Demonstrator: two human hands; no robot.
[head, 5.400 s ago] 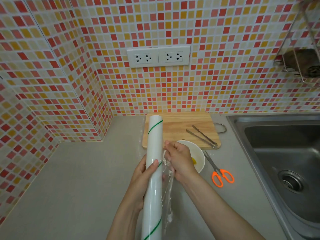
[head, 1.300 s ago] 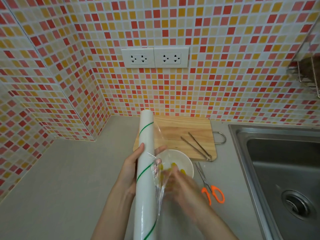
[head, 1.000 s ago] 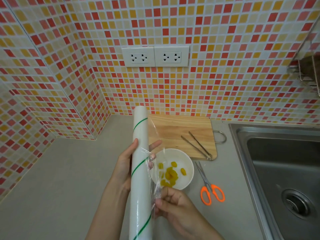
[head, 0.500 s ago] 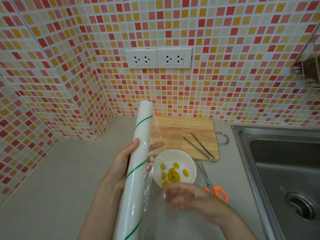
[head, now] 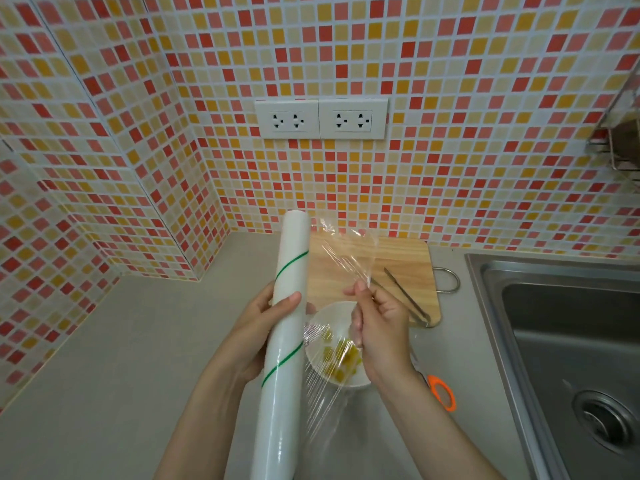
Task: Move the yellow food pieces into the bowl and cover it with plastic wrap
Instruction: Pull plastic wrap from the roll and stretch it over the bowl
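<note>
Beneath right hand (head: 379,332), seemingly: bowl (head: 332,317)

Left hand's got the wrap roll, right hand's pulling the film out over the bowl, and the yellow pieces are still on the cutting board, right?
Not quite. The head view shows the yellow pieces already in the bowl, not on the cutting board. The rest holds: left hand grips the roll, right hand pulls the film.

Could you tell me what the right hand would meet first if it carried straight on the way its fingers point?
Probably the wooden cutting board: the right hand, pinching the plastic wrap, points up-left over it; height is unclear.
</note>
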